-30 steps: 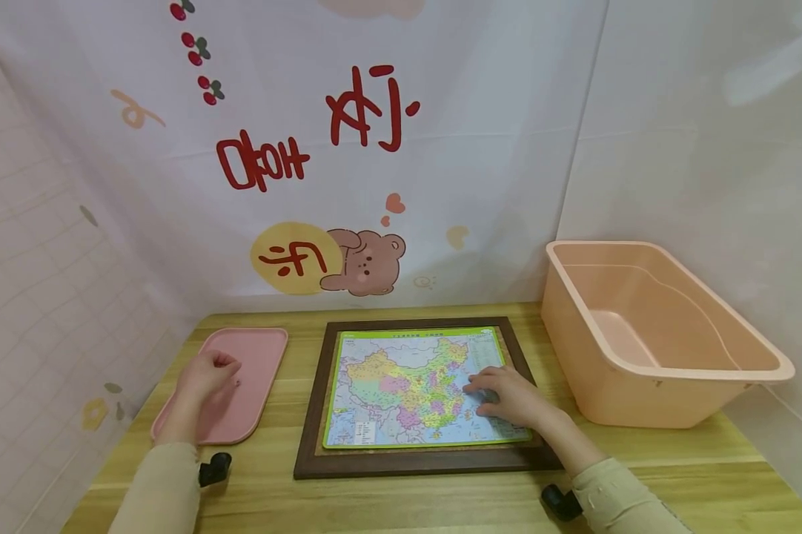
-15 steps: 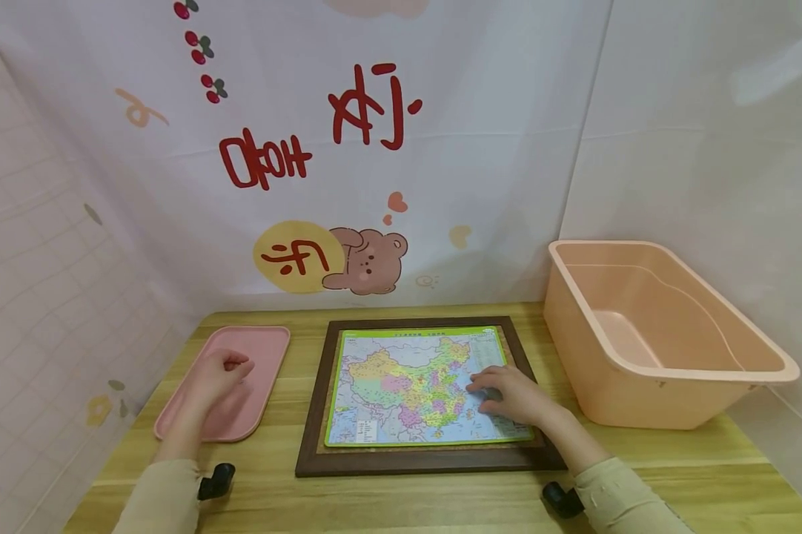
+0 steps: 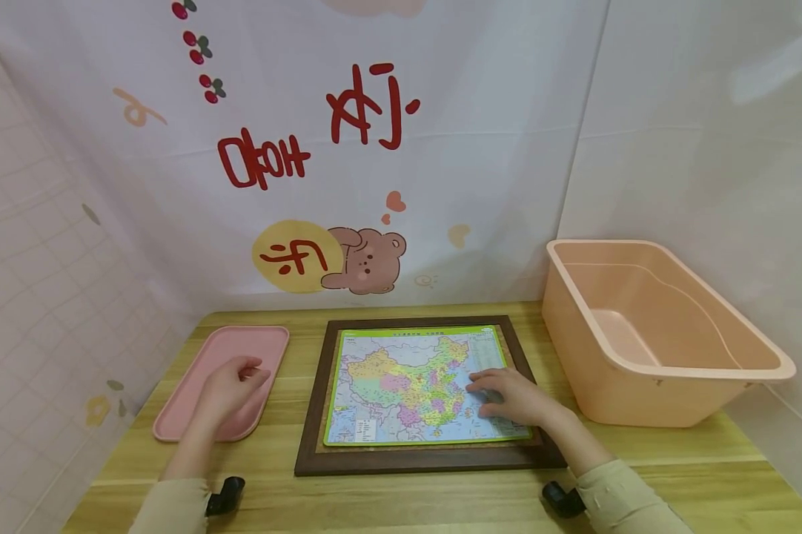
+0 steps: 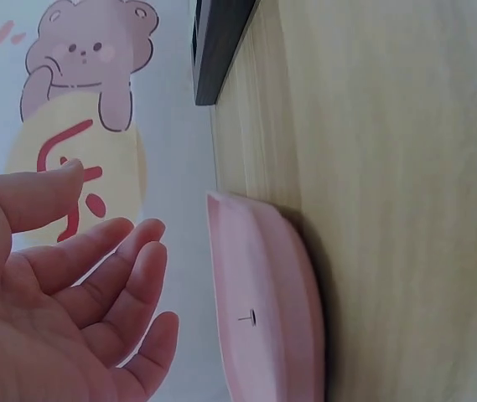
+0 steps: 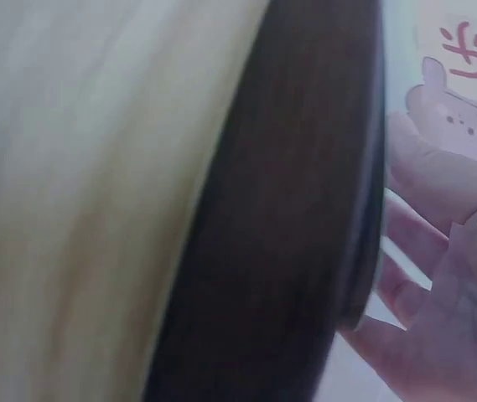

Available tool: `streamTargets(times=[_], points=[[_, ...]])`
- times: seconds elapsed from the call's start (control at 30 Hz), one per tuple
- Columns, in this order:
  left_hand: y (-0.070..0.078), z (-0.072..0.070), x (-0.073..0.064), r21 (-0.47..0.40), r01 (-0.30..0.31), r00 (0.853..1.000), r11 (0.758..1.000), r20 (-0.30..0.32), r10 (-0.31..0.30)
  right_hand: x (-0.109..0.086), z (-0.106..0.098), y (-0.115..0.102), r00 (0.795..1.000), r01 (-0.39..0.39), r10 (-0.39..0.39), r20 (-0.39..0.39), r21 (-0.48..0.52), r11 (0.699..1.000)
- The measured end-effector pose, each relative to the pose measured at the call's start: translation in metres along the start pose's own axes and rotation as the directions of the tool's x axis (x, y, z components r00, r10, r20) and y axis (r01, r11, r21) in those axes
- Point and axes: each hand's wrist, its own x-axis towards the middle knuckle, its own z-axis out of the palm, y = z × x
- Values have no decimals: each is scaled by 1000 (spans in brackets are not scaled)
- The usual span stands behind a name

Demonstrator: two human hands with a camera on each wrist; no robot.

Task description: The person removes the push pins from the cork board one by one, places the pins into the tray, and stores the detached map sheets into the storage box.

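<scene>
My left hand [image 3: 233, 386] hovers over the right part of a pink tray [image 3: 204, 371]. Its fingers are loosely bent, the thumb stands apart from them, and nothing is between. In the left wrist view a small thumbtack [image 4: 251, 317] with a thin point lies in the tray; the head view hides it behind the hand. My right hand [image 3: 513, 394] rests with spread fingers on the right side of a map of China [image 3: 401, 386] with a green border. The map lies on a cork board with a dark brown frame [image 3: 414, 464].
A deep peach-coloured tub [image 3: 634, 397] stands at the right, beyond the framed board. Behind the wooden table [image 3: 401, 504] hangs a white printed cloth [image 3: 488, 178] with a bear and red characters. Each wrist wears a black device.
My left hand has moved right across the tray, towards the framed board, and stays without anything in it. The right hand and the map keep their places.
</scene>
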Motion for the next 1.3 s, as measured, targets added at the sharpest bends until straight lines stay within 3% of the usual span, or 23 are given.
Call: streamTargets(times=[0.2,0.37,0.53,0.7,0.9,1.3], points=[[7,4,-10,-7,9,1000,1000,9,-9,-2,-3,-4,1000,0,1,-15,19,1000],[12,9,-16,-17,11,1000,1000,15,-10,-4,-3,-3,994,15,-17,-109,-13,1000],[17,14,-21,-35,28,999,999,20,-28,-5,-2,-4,967,13,-20,-254,-31,999],[23,20,-21,-82,9,1000,997,20,-7,-8,-4,-5,937,-78,76,-340,7,997],[30,27,-21,-97,23,998,995,56,-18,-12,-7,-4,910,-147,148,-387,35,989],[35,44,-18,-175,56,994,983,103,-38,-17,-6,1,887,-179,218,-408,131,975]])
